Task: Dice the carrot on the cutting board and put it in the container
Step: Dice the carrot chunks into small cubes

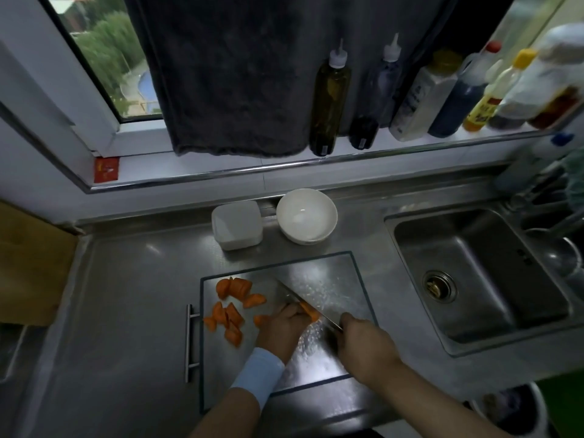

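A metal cutting board (335,279) lies on the steel counter. Several orange carrot chunks (232,308) are scattered over its left part. My left hand (281,327), with a pale blue wristband, holds the remaining carrot piece (311,312) down on the board with curled fingers. My right hand (363,346) grips the handle of a cleaver (300,298), whose blade rests on that piece beside my left fingers. A white square container (237,224) and a white bowl (306,214) stand behind the board; I cannot see anything in them.
A steel sink (480,279) with a drain lies to the right. Several sauce and oil bottles (328,99) line the window sill, and a dark towel (227,74) hangs over it. A drawer handle (188,343) sits left of the board.
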`<state>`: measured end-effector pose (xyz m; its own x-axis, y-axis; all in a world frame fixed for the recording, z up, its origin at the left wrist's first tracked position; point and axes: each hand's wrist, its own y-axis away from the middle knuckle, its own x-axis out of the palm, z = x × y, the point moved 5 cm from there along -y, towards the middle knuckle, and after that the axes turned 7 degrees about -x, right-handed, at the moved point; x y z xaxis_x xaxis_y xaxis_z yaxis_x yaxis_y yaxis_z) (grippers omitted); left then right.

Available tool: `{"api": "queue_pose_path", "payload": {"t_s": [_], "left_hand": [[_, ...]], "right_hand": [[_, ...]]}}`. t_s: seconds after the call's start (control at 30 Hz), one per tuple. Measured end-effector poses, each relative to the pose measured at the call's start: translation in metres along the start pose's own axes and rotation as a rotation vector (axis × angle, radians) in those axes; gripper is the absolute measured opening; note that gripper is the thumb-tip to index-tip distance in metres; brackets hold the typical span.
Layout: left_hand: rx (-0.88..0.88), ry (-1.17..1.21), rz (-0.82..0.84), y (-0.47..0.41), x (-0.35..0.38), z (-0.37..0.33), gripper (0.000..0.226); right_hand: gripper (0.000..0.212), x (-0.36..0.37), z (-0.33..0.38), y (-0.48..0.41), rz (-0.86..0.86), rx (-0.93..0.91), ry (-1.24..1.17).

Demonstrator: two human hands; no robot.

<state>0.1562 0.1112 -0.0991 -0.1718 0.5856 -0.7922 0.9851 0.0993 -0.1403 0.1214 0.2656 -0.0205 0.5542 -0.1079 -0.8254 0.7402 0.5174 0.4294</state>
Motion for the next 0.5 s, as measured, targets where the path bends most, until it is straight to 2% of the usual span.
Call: {"api": "queue_pose_path", "payload": {"t_s": [0.13, 0.33, 0.37, 0.43, 0.5], "left_hand": [[0.021, -0.019, -0.006, 0.001, 0.004, 0.003, 0.022], [0.005, -0.128, 0.084, 0.004, 0.013, 0.006, 0.035], [-0.01, -0.135, 0.116, 0.005, 0.015, 0.005, 0.043], [-0.077, -0.106, 0.115, 0.005, 0.012, 0.003, 0.053], [-0.109, -0.018, 0.078, 0.003, 0.007, 0.001, 0.047]], "right_hand": [[0.011, -0.005, 0.01, 0.011, 0.011, -0.015, 0.045], [0.006, -0.007, 0.014, 0.017, 0.023, -0.02, 0.049], [0.007, -0.006, 0.013, 0.017, 0.026, -0.014, 0.054], [0.01, -0.004, 0.009, 0.017, 0.037, -0.007, 0.055], [0.015, -0.004, 0.006, 0.017, 0.049, -0.004, 0.044]]}}
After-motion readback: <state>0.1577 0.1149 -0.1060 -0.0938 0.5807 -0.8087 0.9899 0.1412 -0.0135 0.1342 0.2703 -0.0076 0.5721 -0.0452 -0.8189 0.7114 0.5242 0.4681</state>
